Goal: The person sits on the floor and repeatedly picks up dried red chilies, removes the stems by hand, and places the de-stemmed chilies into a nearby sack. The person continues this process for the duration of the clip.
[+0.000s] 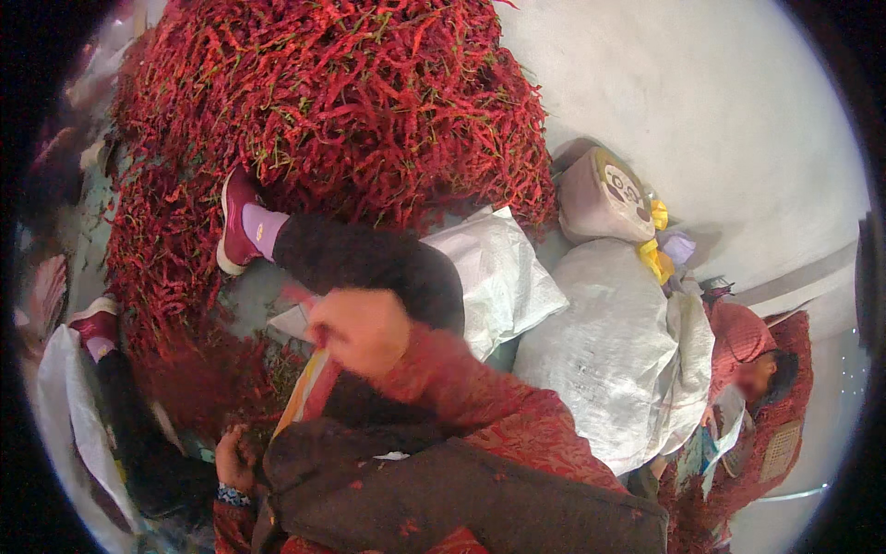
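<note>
My right hand [363, 331], blurred, is in front of my bent knee with its fingers curled closed. A yellow, white and pink strip [308, 391], probably cloth, runs from those fingers down to my lap, and the hand grips its upper end. Low on the left, my left hand [236, 458] is close to my lap beside loose red chillies [201, 377]. Its fingers are bent, and whether they hold anything is hidden. Beyond my legs rises a large heap of red chillies [332, 104] with green stems.
A flat white woven sack [498, 277] lies by my knee, next to a full white sack [595, 353]. Behind them are a cushion with a cartoon face [606, 197] and a pale wall [692, 90]. Another person [740, 346] is at the right. My shoe [239, 221] touches the heap.
</note>
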